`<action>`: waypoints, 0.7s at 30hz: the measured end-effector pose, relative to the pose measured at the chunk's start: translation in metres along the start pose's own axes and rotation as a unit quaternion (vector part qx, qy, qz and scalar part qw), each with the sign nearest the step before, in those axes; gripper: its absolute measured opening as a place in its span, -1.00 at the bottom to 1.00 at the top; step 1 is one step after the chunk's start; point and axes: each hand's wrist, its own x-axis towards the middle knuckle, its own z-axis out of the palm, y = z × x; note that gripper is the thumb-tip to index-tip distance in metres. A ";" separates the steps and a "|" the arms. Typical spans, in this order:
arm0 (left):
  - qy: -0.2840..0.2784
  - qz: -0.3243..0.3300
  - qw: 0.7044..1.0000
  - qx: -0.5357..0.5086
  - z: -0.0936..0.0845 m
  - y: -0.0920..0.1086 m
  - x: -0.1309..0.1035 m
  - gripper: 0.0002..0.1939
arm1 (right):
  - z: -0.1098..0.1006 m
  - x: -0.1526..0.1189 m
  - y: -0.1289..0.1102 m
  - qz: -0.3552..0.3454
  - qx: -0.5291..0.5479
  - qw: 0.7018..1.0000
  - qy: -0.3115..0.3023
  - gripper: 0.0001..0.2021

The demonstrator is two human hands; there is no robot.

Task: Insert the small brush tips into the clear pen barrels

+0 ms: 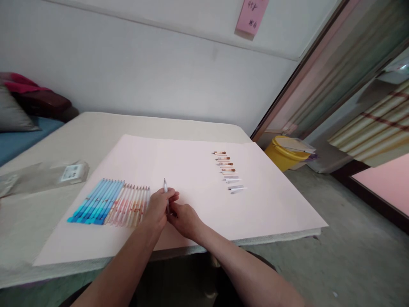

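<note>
A whitish pen [165, 186] stands tip-up between my hands, above the pink sheet [188, 162]. My left hand [159, 205] is closed around its upper barrel. Fingers of my right hand [185, 219] pinch at the pen's lower end, close against the left hand. To the left lies a row of blue pens [97, 200], and beside them a row of clear pens with reddish prints [129, 204]. At the right, several disassembled pen parts lie in a column, some with brown prints [226, 164] and some plain whitish [235, 187].
A clear plastic bag [47, 177] with a white label lies at the table's left. A yellow bin [284, 153] stands on the floor beyond the right edge. A white wall [159, 72] rises behind the table. A grey pillow [14, 111] is at far left.
</note>
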 end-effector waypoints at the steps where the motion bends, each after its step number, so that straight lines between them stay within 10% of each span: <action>1: 0.000 0.000 1.000 0.002 0.000 0.000 0.000 -0.77 | 0.000 0.000 0.000 -0.001 0.000 1.000 -0.001 -0.78; 21: 0.004 -0.003 1.000 -0.013 0.000 -0.003 0.002 -0.80 | 0.005 0.001 0.000 0.000 -0.008 1.000 -0.010 -0.81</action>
